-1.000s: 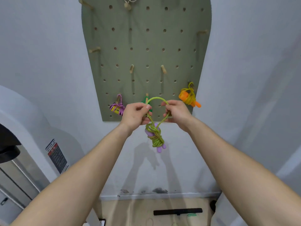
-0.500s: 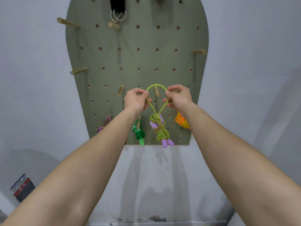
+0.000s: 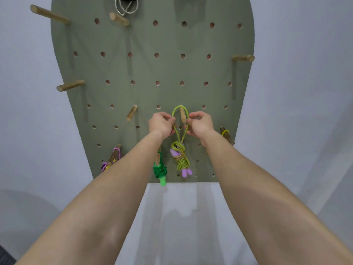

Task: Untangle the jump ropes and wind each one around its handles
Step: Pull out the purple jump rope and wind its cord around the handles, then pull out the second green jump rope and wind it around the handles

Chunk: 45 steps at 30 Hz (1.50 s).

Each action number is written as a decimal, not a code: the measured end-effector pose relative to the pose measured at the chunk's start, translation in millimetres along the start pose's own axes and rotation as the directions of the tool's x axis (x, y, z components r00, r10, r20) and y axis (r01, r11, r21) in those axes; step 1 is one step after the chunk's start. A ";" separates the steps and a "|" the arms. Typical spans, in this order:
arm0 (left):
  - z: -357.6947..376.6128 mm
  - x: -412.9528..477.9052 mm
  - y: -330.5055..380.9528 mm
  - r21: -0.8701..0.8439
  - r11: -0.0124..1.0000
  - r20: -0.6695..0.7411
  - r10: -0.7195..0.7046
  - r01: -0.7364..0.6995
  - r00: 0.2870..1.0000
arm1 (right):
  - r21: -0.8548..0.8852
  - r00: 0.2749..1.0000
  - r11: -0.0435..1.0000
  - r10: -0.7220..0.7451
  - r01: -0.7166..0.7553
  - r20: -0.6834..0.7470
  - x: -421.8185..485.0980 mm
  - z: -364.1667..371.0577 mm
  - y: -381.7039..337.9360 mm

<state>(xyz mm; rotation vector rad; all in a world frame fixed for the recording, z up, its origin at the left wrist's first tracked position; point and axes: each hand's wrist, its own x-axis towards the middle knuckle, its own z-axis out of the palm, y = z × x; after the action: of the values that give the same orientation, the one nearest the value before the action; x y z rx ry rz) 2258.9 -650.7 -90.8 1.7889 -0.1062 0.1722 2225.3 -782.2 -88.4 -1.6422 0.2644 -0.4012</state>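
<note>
A lime-green jump rope (image 3: 181,158) is wound around its purple handles and hangs in front of the olive pegboard (image 3: 152,73). Its free loop arches over a wooden peg (image 3: 182,115). My left hand (image 3: 161,124) pinches the loop's left strand and my right hand (image 3: 200,123) pinches the right strand, both at peg height. A dark green wound rope (image 3: 160,170) hangs on a peg lower left. A purple wound rope (image 3: 111,159) hangs further left. A yellow loop (image 3: 225,132) sits on a peg at the right; its bundle is hidden by my right arm.
Several bare wooden pegs stick out of the board, among them one at upper left (image 3: 49,14) and one at right (image 3: 243,58). Metal rings (image 3: 126,6) hang at the top. Grey wall surrounds the board.
Both hands lifted the lime rope up the board, and its loop now sits over the peg. The view tilted up and closer to the board.
</note>
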 end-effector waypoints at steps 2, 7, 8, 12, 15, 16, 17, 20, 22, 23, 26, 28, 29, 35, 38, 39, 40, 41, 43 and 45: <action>4.3 -0.7 -3.2 0.040 0.999 0.006 0.013 -0.013 1.000 | -0.055 1.000 0.998 -0.018 0.017 -0.019 0.0 1.9 5.9; -6.0 -21.6 -8.1 0.396 0.908 0.059 0.125 -0.138 0.990 | -0.334 0.997 0.942 -0.061 0.038 -0.057 -10.4 -11.3 18.3; -11.6 -27.5 -10.6 0.465 0.871 0.096 0.129 -0.159 0.987 | -0.403 0.998 0.914 -0.059 0.040 -0.036 -18.6 -15.7 18.6; -42.5 -57.2 -12.6 0.687 0.684 0.236 0.111 -0.247 0.965 | -0.715 0.993 0.692 -0.032 0.101 0.109 -57.7 -27.2 16.1; -67.1 -79.8 -6.0 0.768 0.570 0.283 0.106 -0.292 0.953 | -0.854 0.984 0.496 -0.009 0.159 0.178 -87.5 -28.1 9.8; -75.9 -88.6 -3.6 0.783 0.539 0.301 0.107 -0.310 0.947 | -0.880 0.980 0.436 -0.017 0.188 0.200 -99.2 -27.4 7.0; -84.3 -97.8 -2.1 0.797 0.508 0.317 0.107 -0.326 0.942 | -0.899 0.975 0.382 -0.028 0.216 0.222 -111.3 -26.4 4.9; -107.1 -122.7 -3.8 0.828 0.424 0.352 0.117 -0.368 0.929 | -0.906 0.957 0.312 -0.045 0.286 0.286 -147.8 -21.8 -2.6; -120.5 -140.0 -7.4 0.834 0.402 0.359 0.126 -0.379 0.925 | -0.900 0.956 0.323 -0.064 0.292 0.287 -166.1 -15.2 -2.8; -126.3 -148.5 -9.7 0.834 0.401 0.362 0.121 -0.379 0.924 | -0.893 0.951 0.330 -0.069 0.306 0.300 -173.9 -11.7 -1.3; -139.2 -168.6 -19.6 0.831 0.400 0.370 0.121 -0.387 0.921 | -0.896 0.940 0.286 -0.067 0.340 0.335 -196.4 -1.6 4.4; -145.7 -180.9 -27.3 0.828 0.407 0.380 0.100 -0.386 0.920 | -0.903 0.933 0.240 -0.038 0.356 0.358 -211.8 4.0 8.3; -148.1 -186.1 -33.2 0.829 0.403 0.388 0.085 -0.388 0.918 | -0.902 0.929 0.232 -0.021 0.365 0.370 -217.8 6.4 12.4; -153.5 -206.6 -106.7 0.842 0.384 0.396 0.039 -0.380 0.917 | -0.911 0.930 0.222 0.048 0.347 0.366 -248.2 27.3 77.5; -148.2 -222.1 -165.2 0.850 0.390 0.387 -0.009 -0.353 0.922 | -0.910 0.924 0.225 0.082 0.348 0.373 -258.3 37.1 134.7; -145.9 -228.4 -187.4 0.854 0.390 0.383 -0.026 -0.343 0.923 | -0.910 0.924 0.233 0.091 0.344 0.372 -260.2 41.1 156.4; -143.3 -234.4 -210.9 0.858 0.390 0.381 -0.047 -0.334 0.923 | -0.909 0.922 0.240 0.104 0.341 0.374 -263.0 45.3 178.8; -140.5 -240.1 -235.1 0.862 0.389 0.380 -0.072 -0.325 0.922 | -0.906 0.917 0.248 0.121 0.342 0.379 -265.5 49.6 202.3; -134.6 -249.8 -286.9 0.872 0.382 0.375 -0.118 -0.306 0.920 | -0.901 0.907 0.261 0.152 0.346 0.393 -270.0 58.9 253.0; -126.7 -258.0 -339.8 0.879 0.373 0.373 -0.153 -0.296 0.915 | -0.898 0.898 0.267 0.179 0.349 0.402 -274.5 67.4 306.2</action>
<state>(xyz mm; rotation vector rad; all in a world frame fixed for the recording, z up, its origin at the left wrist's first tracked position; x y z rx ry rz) 2053.5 -456.9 -434.8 2.9971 -0.4715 -0.1299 2022.4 -645.2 -425.6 -2.9751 0.0358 0.1702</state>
